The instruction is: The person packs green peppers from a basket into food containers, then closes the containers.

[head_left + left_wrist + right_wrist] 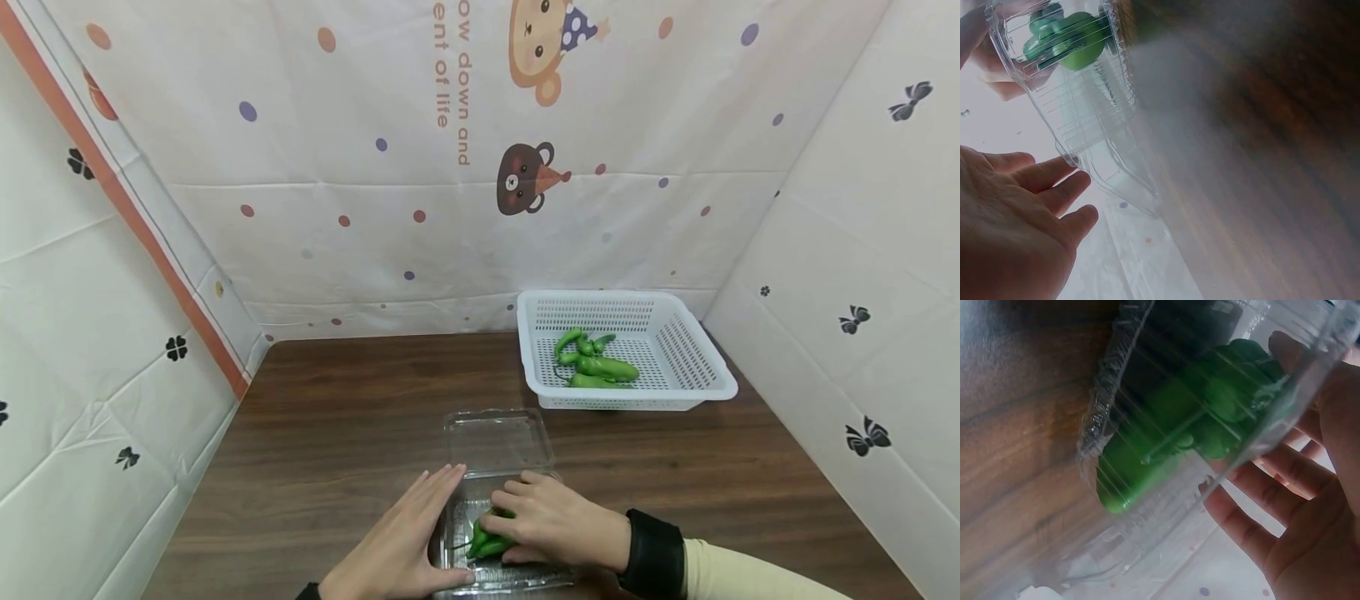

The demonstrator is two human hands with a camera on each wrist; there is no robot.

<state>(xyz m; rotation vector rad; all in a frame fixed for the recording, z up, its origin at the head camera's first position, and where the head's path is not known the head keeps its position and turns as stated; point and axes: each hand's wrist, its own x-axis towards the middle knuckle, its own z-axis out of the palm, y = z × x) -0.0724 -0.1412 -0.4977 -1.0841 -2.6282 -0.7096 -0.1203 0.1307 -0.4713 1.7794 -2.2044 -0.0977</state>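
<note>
- The clear plastic clamshell container (495, 500) sits on the dark brown wooden bench (337, 417) at the near edge, its lid (497, 440) folded open and lying flat on the far side
- The left hand (405, 542) lies flat against the left wall of the container, fingers straight and close together, gripping nothing; the left wrist view shows those straight fingers (1054, 187) just beside the transparent wall
- The right hand (551, 521) reaches into the container from the right, fingers curled down over the bunch of glossy green chilli peppers (489, 537) inside it; whether it truly grips them or only presses on them cannot be told
- In the right wrist view the green peppers (1191, 425) lie along the container's ribbed floor, seen through the plastic, with fingertips (1285, 350) touching their upper end
- A black cuff (654, 552) and a cream sleeve (742, 575) cover the right forearm
- Beyond the container and to its right stands a white perforated plastic basket (675, 350), well apart from it, holding more green peppers (596, 362) in its left half
</note>
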